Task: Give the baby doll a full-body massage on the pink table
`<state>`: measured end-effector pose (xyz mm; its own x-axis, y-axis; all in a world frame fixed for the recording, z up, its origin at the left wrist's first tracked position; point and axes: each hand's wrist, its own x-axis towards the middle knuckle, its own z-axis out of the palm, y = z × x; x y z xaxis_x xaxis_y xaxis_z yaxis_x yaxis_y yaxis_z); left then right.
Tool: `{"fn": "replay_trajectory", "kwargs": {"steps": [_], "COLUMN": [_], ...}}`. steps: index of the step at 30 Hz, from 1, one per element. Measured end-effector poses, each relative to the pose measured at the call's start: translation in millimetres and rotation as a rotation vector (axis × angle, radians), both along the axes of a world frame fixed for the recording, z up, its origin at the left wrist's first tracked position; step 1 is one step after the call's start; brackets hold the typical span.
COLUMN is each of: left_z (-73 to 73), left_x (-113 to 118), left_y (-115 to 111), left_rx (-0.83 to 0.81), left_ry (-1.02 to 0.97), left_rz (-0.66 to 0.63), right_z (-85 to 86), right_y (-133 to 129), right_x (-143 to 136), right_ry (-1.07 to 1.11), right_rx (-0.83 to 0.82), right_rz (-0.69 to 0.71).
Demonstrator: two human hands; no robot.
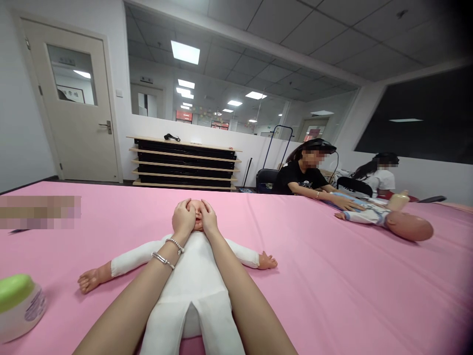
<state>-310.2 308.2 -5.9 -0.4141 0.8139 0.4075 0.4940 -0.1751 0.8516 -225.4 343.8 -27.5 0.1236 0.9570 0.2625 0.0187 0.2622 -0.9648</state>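
A baby doll (197,281) with a white cloth body lies on its back on the pink table cover (318,286), its arms spread to both sides and its legs toward me. My left hand (184,217) rests on the left side of the doll's head (198,224), and my right hand (207,216) rests on the right side. Both hands are cupped round the head with fingertips near its top, partly covering the face. Two silver bracelets are on my left wrist.
A jar with a green lid (20,308) stands at the near left. At the right, a person in black (303,172) touches another doll (408,226) near a bottle (398,201). Another person (382,177) sits behind.
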Motion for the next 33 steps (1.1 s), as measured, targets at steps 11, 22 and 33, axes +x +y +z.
{"fn": "replay_trajectory", "kwargs": {"steps": [11,22,33], "left_z": [2.0,0.9,3.2], "left_x": [0.7,0.4,0.6], "left_y": [-2.0,-1.3,-1.5], "left_rx": [0.021,0.023,-0.011], "left_ry": [0.044,0.026,-0.037], "left_rz": [0.013,0.013,0.007], "right_z": [4.1,5.3,6.2], "right_y": [-3.7,-6.4,-3.6], "right_x": [0.7,0.9,-0.4], "right_ry": [-0.018,-0.033,-0.015], "right_rx": [-0.005,-0.011,-0.064], "right_rz": [0.028,0.027,-0.02]}}
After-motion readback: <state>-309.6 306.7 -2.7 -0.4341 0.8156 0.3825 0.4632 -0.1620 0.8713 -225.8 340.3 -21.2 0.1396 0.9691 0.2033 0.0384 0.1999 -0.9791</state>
